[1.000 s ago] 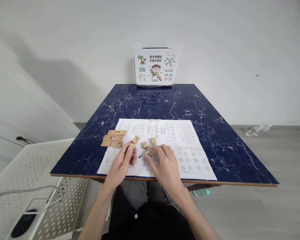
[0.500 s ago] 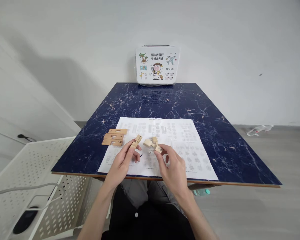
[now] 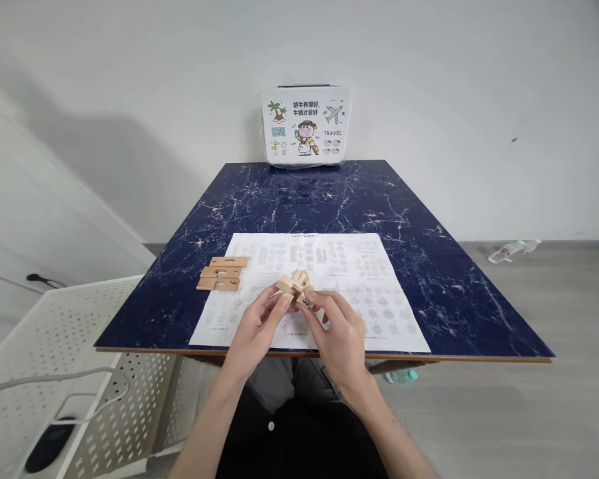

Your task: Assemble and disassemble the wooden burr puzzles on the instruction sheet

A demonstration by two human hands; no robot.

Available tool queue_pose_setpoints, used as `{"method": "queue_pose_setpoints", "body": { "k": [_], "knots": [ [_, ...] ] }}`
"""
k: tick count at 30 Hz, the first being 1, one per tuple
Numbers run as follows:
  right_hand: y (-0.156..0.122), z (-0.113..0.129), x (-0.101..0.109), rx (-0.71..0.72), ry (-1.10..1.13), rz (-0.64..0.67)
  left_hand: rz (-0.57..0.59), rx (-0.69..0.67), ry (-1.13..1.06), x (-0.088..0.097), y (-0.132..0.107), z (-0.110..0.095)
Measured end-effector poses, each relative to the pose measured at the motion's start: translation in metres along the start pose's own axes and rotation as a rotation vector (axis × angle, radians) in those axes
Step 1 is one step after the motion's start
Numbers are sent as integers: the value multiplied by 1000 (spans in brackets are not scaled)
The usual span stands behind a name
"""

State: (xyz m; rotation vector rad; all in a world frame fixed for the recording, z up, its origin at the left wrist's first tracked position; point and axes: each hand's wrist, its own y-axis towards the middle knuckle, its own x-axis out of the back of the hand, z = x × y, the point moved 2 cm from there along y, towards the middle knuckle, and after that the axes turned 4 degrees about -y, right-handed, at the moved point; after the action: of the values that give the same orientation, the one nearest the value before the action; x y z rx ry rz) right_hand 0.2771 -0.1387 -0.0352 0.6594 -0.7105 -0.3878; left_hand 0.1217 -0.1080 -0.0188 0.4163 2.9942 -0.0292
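Left hand [image 3: 253,331]: grips wooden pieces [image 3: 294,287] from the left.
Right hand [image 3: 340,336]: grips the same cluster.
Below: instruction sheet [image 3: 374,293], bench [image 3: 454,293].

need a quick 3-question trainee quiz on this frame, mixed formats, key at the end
1. True or false: the left hand and the right hand both grip the wooden block cluster.
2. The three flat wooden pieces lie: A) to the left of both hands; B) to the right of them; C) in the right hand.
3. What lies under the hands on the table?
Key: 1 true; 2 A; 3 the printed sheet.
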Motion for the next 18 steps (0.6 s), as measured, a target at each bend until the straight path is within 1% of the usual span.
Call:
{"method": "queue_pose_setpoints", "body": {
  "k": [3, 7, 12, 18],
  "knots": [
    [1, 0, -1, 17, -15, -20, 23, 31, -32, 3, 0, 2],
    [0, 2, -4, 45, -66, -23, 58, 21, -29, 4, -1, 2],
    [-3, 2, -6, 79, -20, -18, 22, 38, -76, 6, -1, 6],
    [-9, 1, -12, 108, -8, -45, 36, 49, -108, 6, -1, 7]
  ]
}}
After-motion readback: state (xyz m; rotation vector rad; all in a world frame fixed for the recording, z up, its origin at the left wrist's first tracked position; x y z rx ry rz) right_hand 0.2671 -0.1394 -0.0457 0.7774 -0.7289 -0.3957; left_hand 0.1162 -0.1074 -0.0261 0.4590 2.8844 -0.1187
